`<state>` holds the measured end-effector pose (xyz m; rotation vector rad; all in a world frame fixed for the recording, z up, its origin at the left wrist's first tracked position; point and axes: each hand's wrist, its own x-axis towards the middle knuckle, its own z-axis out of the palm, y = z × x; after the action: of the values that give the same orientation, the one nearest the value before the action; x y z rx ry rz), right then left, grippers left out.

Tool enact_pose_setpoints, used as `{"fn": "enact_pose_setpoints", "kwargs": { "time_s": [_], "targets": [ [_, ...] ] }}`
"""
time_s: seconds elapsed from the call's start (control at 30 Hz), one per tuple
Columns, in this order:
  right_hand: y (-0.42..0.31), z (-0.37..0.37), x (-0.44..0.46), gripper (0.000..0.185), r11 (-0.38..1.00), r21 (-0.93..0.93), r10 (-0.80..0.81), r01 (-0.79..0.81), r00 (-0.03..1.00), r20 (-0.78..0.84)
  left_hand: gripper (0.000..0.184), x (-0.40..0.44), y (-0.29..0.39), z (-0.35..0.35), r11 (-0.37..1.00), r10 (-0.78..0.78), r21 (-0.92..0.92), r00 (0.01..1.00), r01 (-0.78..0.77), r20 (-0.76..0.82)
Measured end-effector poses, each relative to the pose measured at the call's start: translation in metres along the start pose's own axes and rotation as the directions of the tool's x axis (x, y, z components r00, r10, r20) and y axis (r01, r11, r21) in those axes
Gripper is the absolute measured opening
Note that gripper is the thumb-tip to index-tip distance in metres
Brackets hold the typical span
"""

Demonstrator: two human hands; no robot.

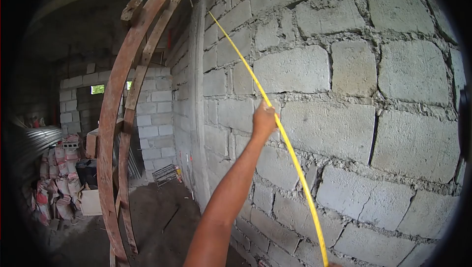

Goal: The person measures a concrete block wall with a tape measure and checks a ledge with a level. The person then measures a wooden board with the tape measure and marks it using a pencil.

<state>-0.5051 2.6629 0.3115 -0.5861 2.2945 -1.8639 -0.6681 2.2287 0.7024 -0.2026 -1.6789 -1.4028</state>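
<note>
A yellow tape measure blade (302, 176) stretches diagonally along the grey block wall (327, 127), from high near the corner column down to the bottom edge of the view. My left hand (265, 119) reaches up from below, its fingers closed on the blade about midway along, close to the wall. Below that hand the blade bows slightly to the right. A sliver of skin at the bottom edge, beside the blade's lower end, seems to be my right hand (335, 265); its fingers are out of sight. The tape's case is not visible.
Tall wooden planks (109, 134) stand to my left, curved by the lens. Stacked bags (61, 183), metal sheets (42, 139) and a dark box (87, 172) lie beyond them. A small metal rack (167, 174) sits on the floor by the far block wall (156, 119).
</note>
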Motion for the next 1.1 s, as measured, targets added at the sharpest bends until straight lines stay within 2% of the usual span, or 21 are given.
{"fn": "enact_pose_setpoints", "kwargs": {
  "time_s": [0.03, 0.17, 0.2, 0.3, 0.37, 0.43, 0.47, 0.5, 0.53, 0.57, 0.7, 0.77, 0.8, 0.87, 0.9, 0.97, 1.1],
  "targets": [
    [-0.001, 0.005, 0.021, 0.032, 0.997, -0.003, -0.084, 0.083, 0.996, -0.03, 0.051, -0.006, -0.005, 0.006, 1.0, 0.0, -0.001, 1.0, 0.0, -0.004],
    [-0.065, 0.013, 0.068, 0.032, 0.988, 0.076, -0.136, 0.134, 0.99, 0.029, 0.059, -0.019, -0.021, 0.031, 0.994, 0.06, 0.093, 0.998, -0.059, -0.001],
    [-0.074, 0.015, 0.076, 0.033, 0.987, 0.021, -0.158, 0.158, 0.987, 0.009, 0.061, -0.017, -0.026, 0.032, 0.987, 0.104, 0.122, 0.994, -0.101, -0.016],
    [-0.097, 0.016, 0.087, 0.034, 0.976, -0.091, -0.203, 0.2, 0.979, -0.029, 0.06, -0.003, -0.015, 0.032, 0.995, 0.075, 0.07, 0.997, -0.072, -0.032],
    [-0.109, 0.017, 0.077, 0.04, 0.972, -0.15, -0.186, 0.178, 0.982, -0.043, 0.053, 0.006, -0.004, 0.032, 0.997, 0.069, 0.037, 0.997, -0.068, -0.04],
    [-0.094, 0.008, 0.064, 0.043, 0.972, -0.162, -0.181, 0.171, 0.982, -0.046, 0.018, 0.021, 0.006, 0.036, 0.996, 0.057, -0.059, 0.992, -0.065, -0.115],
    [-0.084, 0.002, 0.055, 0.046, 0.97, -0.176, -0.177, 0.167, 0.983, -0.044, 0.018, 0.031, 0.01, 0.036, 0.996, 0.056, -0.059, 0.993, -0.062, -0.104],
    [-0.077, -0.006, 0.042, 0.046, 0.972, -0.171, -0.172, 0.161, 0.984, -0.051, 0.028, 0.044, 0.011, 0.034, 0.994, 0.068, -0.076, 0.995, -0.074, -0.073],
    [-0.071, -0.017, 0.026, 0.049, 0.973, -0.22, -0.085, 0.075, 0.996, -0.037, 0.039, 0.053, 0.016, 0.032, 0.992, 0.081, -0.092, 0.996, -0.084, -0.042],
    [-0.062, -0.027, 0.013, 0.051, 0.963, -0.27, 0.004, -0.011, 1.0, -0.026, 0.039, 0.06, 0.02, 0.032, 0.993, 0.077, -0.092, 0.996, -0.08, -0.035],
    [0.015, -0.067, -0.022, 0.052, 0.963, -0.231, 0.116, -0.141, 0.986, -0.116, 0.043, 0.074, 0.046, 0.039, 0.993, 0.109, -0.045, 0.993, -0.111, -0.054],
    [0.027, -0.081, -0.03, 0.049, 0.887, -0.439, -0.196, 0.145, 0.978, -0.072, 0.045, 0.078, 0.053, 0.049, 0.994, 0.101, -0.03, 0.993, -0.103, -0.063],
    [0.019, -0.081, -0.031, 0.049, 0.89, -0.436, -0.189, 0.136, 0.979, -0.079, 0.047, 0.078, 0.055, 0.054, 0.993, 0.118, -0.001, 0.99, -0.119, -0.072],
    [-0.016, -0.077, -0.024, 0.046, 0.973, -0.228, -0.007, -0.022, 0.992, -0.125, 0.051, 0.082, 0.053, 0.065, 0.99, 0.14, 0.016, 0.988, -0.139, -0.065],
    [-0.022, -0.078, -0.018, 0.046, 0.973, -0.228, 0.0, -0.029, 0.992, -0.126, 0.051, 0.08, 0.054, 0.072, 0.991, 0.133, 0.016, 0.989, -0.133, -0.062],
    [-0.028, -0.079, 0.002, 0.044, 0.937, -0.309, -0.209, 0.163, 0.971, -0.12, 0.05, 0.073, 0.063, 0.082, 0.991, 0.132, 0.008, 0.989, -0.131, -0.068],
    [-0.049, -0.075, 0.044, 0.042, 0.951, -0.245, -0.22, 0.188, 0.969, -0.113, 0.049, 0.075, 0.058, 0.095, 0.99, 0.138, 0.027, 0.988, -0.137, -0.063]
  ]
}}
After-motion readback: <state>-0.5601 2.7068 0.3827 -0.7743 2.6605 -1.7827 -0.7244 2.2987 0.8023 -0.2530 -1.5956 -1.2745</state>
